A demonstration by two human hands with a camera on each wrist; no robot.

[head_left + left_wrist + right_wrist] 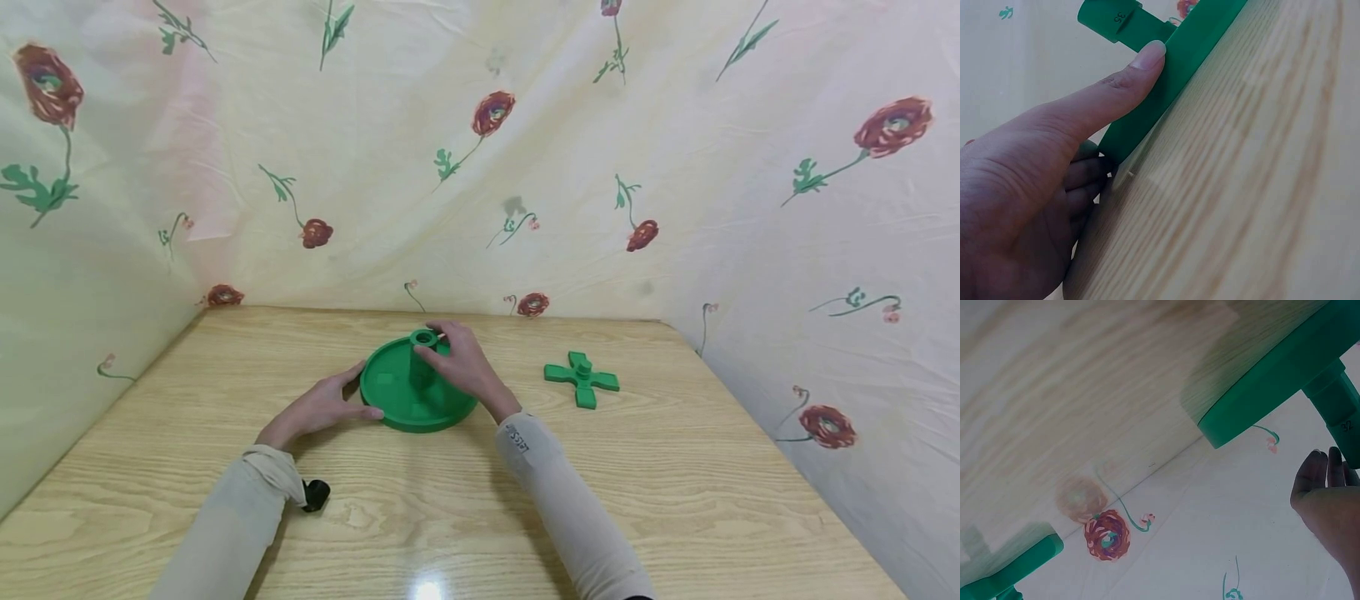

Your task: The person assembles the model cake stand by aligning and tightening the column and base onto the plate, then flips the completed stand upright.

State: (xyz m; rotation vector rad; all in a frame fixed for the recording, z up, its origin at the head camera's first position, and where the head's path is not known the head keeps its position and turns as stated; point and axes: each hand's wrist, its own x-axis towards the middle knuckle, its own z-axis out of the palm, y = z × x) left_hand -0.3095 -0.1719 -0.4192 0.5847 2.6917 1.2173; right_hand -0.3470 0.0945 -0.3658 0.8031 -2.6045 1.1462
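A round green tray (390, 400) with a raised rim lies on the table. From its middle rises a green post (422, 367), hollow at the top; printed numbers show on its side in both wrist views. My left hand (326, 406) holds the tray's left edge, thumb (1150, 56) against the rim and fingers curled beside it, partly hidden. At the post's top, my right hand (465, 362) has its thumb in front and fingers behind. In the right wrist view its fingertips (1315, 461) are right by the post's upper end.
To the right, a green cross-shaped piece (583, 379) with a short central peg lies on the wooden table (420, 517). A flowered cloth (390, 167) hangs behind and along both sides. A small black object (316, 496) sits at the left sleeve.
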